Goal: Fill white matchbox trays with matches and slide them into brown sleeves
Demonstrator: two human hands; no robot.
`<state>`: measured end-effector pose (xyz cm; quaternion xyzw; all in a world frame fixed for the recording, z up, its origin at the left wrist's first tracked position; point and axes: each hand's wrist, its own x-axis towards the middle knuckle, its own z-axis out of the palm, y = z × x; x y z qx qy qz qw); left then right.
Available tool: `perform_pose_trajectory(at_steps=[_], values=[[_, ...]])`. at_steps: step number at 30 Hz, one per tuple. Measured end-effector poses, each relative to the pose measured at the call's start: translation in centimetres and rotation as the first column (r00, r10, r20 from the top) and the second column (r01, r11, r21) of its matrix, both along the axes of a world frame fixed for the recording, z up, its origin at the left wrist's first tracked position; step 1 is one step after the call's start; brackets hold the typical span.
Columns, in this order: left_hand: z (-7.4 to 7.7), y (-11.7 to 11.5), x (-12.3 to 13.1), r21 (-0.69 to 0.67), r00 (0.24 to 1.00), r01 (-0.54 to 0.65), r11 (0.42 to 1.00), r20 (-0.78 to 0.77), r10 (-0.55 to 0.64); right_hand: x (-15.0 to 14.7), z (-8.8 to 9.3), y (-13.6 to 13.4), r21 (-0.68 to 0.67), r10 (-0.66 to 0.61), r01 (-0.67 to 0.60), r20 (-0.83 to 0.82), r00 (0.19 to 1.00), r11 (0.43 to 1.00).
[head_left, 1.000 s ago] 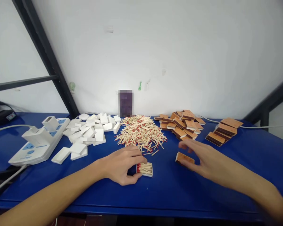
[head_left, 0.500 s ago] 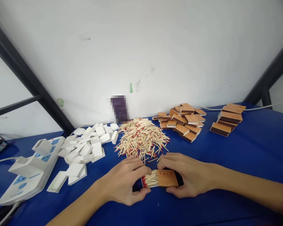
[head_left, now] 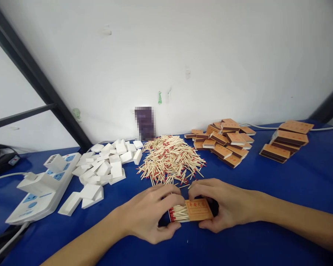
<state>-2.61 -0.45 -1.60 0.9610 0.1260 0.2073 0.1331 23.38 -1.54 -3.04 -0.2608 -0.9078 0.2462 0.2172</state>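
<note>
Tray of white cardboard [head_left: 184,221], one, filled with red-headed wooden matches [head_left: 180,213], lies near centre between the hands, its right end inside one orange printed cardboard sleeve [head_left: 199,209]. Left hand [head_left: 150,210], curled part-open, holds the tray between thumb and fingers; right hand [head_left: 228,204], arched likewise, grips the sleeve. Farther off: one loose match heap [head_left: 172,159], one white tray pile [head_left: 107,162] left, two orange sleeve groups [head_left: 222,138] right.
</note>
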Motion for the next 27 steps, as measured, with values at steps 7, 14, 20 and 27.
perform_pose_trajectory(at_steps=[7,14,20,27], values=[[0.1,0.0,-0.1,0.037,0.998,-0.028,0.999,0.059,0.026,0.4,0.0,-0.4,0.225,0.023,-0.021,-0.003,1.000,0.974],[0.0,0.1,0.3,-0.001,0.999,0.026,1.000,-0.018,-0.026,0.3,0.3,-0.6,0.302,0.032,-0.030,-0.001,0.999,0.953],[-0.2,-0.1,0.4,-0.005,1.000,-0.004,1.000,0.029,0.005,-0.1,0.0,-0.8,0.269,0.022,-0.021,-0.003,1.000,0.963],[-0.5,-0.7,1.7,-0.106,0.992,0.005,0.994,0.126,0.008,-1.1,-0.7,-1.9,0.396,0.027,-0.036,0.028,0.999,0.917]])
